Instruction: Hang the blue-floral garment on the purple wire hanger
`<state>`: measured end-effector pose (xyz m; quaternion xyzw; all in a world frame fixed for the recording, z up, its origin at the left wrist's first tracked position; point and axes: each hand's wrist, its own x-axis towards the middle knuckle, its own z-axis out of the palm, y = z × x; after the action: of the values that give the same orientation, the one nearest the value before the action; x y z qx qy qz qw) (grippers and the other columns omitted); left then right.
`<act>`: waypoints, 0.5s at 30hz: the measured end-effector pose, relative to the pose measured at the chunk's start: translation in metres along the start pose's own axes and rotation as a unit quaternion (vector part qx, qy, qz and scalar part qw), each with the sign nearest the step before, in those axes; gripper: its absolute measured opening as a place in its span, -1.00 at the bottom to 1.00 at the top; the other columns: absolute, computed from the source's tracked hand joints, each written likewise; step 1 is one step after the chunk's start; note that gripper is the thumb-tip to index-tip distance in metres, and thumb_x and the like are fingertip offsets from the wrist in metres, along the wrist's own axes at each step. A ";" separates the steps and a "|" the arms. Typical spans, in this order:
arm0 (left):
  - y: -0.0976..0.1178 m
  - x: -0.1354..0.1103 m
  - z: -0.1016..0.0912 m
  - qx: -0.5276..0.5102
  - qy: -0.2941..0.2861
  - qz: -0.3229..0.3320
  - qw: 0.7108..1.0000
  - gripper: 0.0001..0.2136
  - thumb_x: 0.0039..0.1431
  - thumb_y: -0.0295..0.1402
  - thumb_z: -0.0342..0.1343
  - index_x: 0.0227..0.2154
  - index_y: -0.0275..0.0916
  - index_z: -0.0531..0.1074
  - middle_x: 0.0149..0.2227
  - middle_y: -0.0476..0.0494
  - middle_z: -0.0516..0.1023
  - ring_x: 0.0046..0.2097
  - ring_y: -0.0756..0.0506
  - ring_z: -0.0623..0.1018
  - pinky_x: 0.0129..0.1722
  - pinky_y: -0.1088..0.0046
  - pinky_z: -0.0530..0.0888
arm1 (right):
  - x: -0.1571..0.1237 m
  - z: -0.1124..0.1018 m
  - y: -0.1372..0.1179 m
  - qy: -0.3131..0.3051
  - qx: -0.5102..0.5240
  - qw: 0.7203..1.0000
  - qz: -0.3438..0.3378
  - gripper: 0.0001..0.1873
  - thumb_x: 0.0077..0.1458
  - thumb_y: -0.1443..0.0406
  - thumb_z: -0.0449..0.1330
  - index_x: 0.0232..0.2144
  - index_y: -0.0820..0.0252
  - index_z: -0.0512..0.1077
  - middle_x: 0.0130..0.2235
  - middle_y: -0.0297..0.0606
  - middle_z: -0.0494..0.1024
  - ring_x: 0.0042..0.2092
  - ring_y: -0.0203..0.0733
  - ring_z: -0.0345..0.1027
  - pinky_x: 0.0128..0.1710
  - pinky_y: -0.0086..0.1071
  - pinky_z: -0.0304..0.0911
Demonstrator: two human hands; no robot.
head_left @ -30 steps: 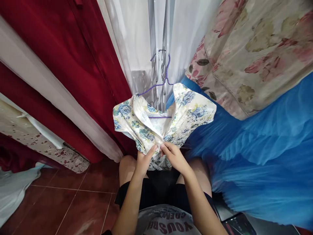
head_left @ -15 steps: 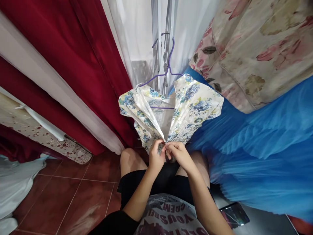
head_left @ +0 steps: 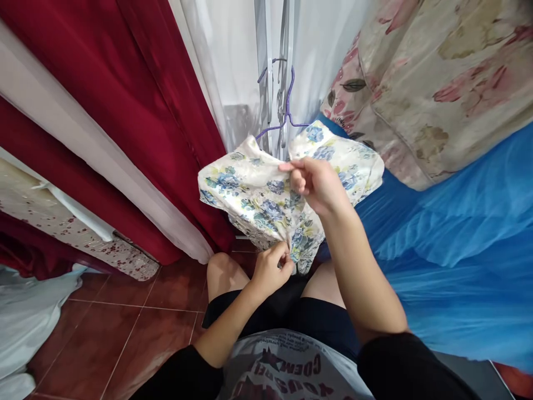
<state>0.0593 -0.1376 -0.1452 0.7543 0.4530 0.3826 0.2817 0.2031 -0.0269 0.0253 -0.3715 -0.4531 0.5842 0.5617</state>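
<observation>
A white dress with blue and yellow flowers [head_left: 237, 180] hangs in front of me on a purple wire hanger [head_left: 288, 105]. Its middle opening is closed along a seam from the lower part up to the neckline. At the top of that seam, my right hand [head_left: 320, 183] pinches the zipper, whose pull is hidden by the fingers. Lower down, my left hand [head_left: 270, 269] is closed on the fabric beside the seam and holds it taut. The dress's lower end hangs between my knees.
Dark red curtains [head_left: 137, 100] hang at left, with a beaded cream cloth [head_left: 129, 253] below. To the right are a floral drape [head_left: 458, 83] and blue tulle [head_left: 437, 261]. Pale metal bars [head_left: 268, 66] stand behind the hanger. Red tiles [head_left: 112, 328] cover the floor.
My right hand has moved up the seam from the lower end to the neckline, and the V-shaped opening has closed. My left hand stays low on the dress.
</observation>
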 end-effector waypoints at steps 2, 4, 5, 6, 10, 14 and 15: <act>0.001 0.008 -0.012 0.038 -0.063 0.016 0.997 -0.87 0.11 -0.55 0.04 -0.37 -0.16 0.38 -0.43 -0.03 0.44 -0.40 -0.06 0.44 -0.33 0.44 0.33 | 0.013 0.005 -0.013 0.001 -0.002 1.000 -0.021 -0.72 0.22 0.29 0.07 -0.42 0.31 0.52 -0.69 -0.46 0.22 -0.65 -0.44 -0.03 -0.66 -0.49 -0.15; 0.003 0.024 -0.031 0.054 -0.130 0.044 0.989 -0.87 0.16 -0.53 0.06 -0.35 -0.16 0.44 -0.41 -0.05 0.48 -0.39 -0.08 0.47 -0.32 0.43 0.34 | 0.013 0.008 -0.017 0.001 -0.012 0.999 -0.044 -0.71 0.25 0.23 0.08 -0.41 0.27 0.50 -0.68 -0.49 0.20 -0.66 -0.44 -0.01 -0.65 -0.50 -0.12; 0.006 0.035 -0.042 0.044 -0.146 0.061 0.986 -0.89 0.19 -0.50 0.08 -0.35 -0.16 0.46 -0.39 -0.07 0.51 -0.37 -0.08 0.48 -0.31 0.43 0.36 | 0.009 0.008 -0.016 0.001 -0.018 0.998 -0.053 -0.71 0.24 0.21 0.10 -0.41 0.26 0.50 -0.68 -0.49 0.21 -0.66 -0.44 0.01 -0.65 -0.50 -0.11; 0.010 0.048 -0.054 0.025 -0.147 0.079 0.986 -0.91 0.23 -0.45 0.10 -0.33 -0.16 0.48 -0.36 -0.08 0.53 -0.34 -0.09 0.51 -0.27 0.43 0.38 | 0.004 0.008 -0.014 0.001 -0.025 0.998 -0.059 -0.71 0.23 0.20 0.11 -0.41 0.25 0.51 -0.68 -0.48 0.23 -0.66 -0.43 0.02 -0.66 -0.49 -0.11; 0.045 0.107 -0.099 -0.060 0.097 0.111 0.987 -0.77 0.32 -0.34 0.10 0.00 -0.18 0.46 -0.28 -0.08 0.54 -0.29 -0.06 0.52 -0.21 0.41 0.44 | -0.017 0.009 -0.004 0.013 -0.062 0.995 -0.079 -0.72 0.21 0.22 0.11 -0.46 0.23 0.50 -0.69 -0.45 0.29 -0.66 -0.42 0.06 -0.65 -0.49 -0.10; 0.085 0.147 -0.117 -0.035 0.087 0.148 0.985 -0.86 0.36 -0.34 0.08 -0.14 -0.21 0.51 -0.41 0.01 0.47 -0.37 -0.01 0.47 -0.27 0.45 0.41 | -0.019 0.012 -0.001 0.013 -0.109 0.986 -0.121 -0.68 0.23 0.22 0.12 -0.55 0.18 0.43 -0.71 -0.50 0.18 -0.66 -0.42 -0.02 -0.61 -0.47 -0.07; 0.093 0.152 -0.118 -0.027 0.083 0.154 0.984 -0.86 0.36 -0.33 0.09 -0.22 -0.22 0.52 -0.42 0.01 0.46 -0.36 -0.01 0.47 -0.26 0.46 0.41 | -0.017 0.012 0.002 0.017 -0.122 0.983 -0.134 -0.67 0.22 0.23 0.12 -0.57 0.18 0.41 -0.71 -0.51 0.16 -0.66 -0.42 -0.04 -0.60 -0.46 -0.08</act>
<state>0.0500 -0.0317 0.0401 0.7731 0.3425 0.4945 0.2013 0.1931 -0.0445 0.0262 -0.3829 -0.5568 0.4374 0.5933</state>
